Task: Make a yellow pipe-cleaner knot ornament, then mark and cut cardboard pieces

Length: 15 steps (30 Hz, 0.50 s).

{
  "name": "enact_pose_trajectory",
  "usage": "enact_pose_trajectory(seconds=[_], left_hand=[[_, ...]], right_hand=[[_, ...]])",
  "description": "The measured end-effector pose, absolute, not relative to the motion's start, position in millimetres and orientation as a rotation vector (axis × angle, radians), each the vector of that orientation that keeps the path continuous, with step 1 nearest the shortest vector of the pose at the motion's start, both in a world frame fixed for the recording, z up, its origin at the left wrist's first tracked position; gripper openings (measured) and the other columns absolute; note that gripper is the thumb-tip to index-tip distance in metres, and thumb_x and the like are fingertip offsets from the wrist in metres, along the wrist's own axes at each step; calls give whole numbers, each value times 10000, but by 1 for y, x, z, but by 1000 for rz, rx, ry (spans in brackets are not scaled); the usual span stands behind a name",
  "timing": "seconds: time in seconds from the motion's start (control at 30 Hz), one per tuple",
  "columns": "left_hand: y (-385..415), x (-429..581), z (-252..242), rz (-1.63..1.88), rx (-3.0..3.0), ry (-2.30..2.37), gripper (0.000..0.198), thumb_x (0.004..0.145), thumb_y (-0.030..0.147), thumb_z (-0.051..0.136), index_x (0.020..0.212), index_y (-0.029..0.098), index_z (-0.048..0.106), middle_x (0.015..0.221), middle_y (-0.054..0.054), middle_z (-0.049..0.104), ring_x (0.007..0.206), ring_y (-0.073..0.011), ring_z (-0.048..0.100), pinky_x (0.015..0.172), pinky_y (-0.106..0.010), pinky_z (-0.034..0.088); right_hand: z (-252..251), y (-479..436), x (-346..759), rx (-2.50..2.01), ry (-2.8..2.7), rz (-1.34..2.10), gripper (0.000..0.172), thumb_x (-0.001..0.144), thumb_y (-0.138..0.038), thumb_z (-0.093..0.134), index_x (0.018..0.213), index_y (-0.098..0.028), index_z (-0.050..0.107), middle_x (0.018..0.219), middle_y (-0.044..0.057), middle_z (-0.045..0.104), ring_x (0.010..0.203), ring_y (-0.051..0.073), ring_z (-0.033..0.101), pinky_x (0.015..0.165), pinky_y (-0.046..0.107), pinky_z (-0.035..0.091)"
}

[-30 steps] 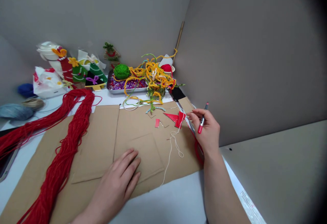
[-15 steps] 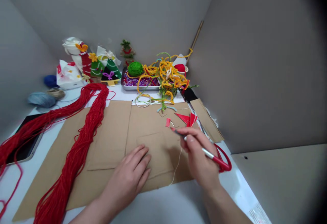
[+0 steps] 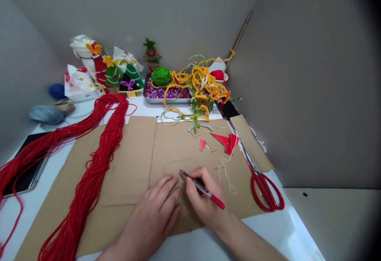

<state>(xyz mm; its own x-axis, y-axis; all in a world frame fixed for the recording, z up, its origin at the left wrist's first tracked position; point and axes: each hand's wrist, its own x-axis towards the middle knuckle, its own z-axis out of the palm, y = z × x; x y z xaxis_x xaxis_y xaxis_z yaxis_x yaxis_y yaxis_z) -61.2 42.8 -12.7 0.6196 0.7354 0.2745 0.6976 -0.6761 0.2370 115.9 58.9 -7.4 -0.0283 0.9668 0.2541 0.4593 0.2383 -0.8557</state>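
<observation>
In my right hand (image 3: 206,195) is a red marker pen (image 3: 205,189), gripped like a writing tool with its red tip pointing up and left, close over a small cardboard piece (image 3: 178,165). I cannot tell whether the tip touches it. My left hand (image 3: 159,205) lies flat with fingers stretched out on the lower left of that piece. Under both hands spreads a large cardboard sheet (image 3: 244,201). Another cardboard rectangle (image 3: 133,157) rests left of my fingers. Beyond the pen are a small red scrap (image 3: 202,145) and red triangular pieces (image 3: 226,142).
Red-handled scissors (image 3: 266,191) lie at the right edge beside a cardboard strip (image 3: 253,142). A thick hank of red yarn (image 3: 101,157) crosses the left side over a phone (image 3: 26,169). At the back stand a bead tray (image 3: 166,100), tangled yellow yarn (image 3: 205,80) and felt trees (image 3: 131,76).
My right hand has moved left and down with the marker, from beside the scissors to near my left hand. The scissors and white thread it covered now show. The view has shifted slightly.
</observation>
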Motion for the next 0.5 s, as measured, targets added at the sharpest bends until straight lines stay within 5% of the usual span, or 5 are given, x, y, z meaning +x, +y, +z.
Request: enact_pose_trajectory(seconds=[0.2,0.5], left_hand=[[44,-62,-10,524,2746,1199,321,871,265,509,1160,148,584,1226,-124,610,1196,-246,524,912,-363,531],[45,-64,-16,564,2746,1191,337,856,299,541,1162,164,582,1248,-119,597,1208,-252,516,918,-359,527]], right_hand=[[-9,59,119,-1241,-1738,746,146,840,-93,488,931,-205,505,815,34,563,756,156,565,691,293,479],[-4,61,123,-1244,-1808,789,268,909,-134,426,1151,-202,518,809,39,604,714,148,583,660,274,494]])
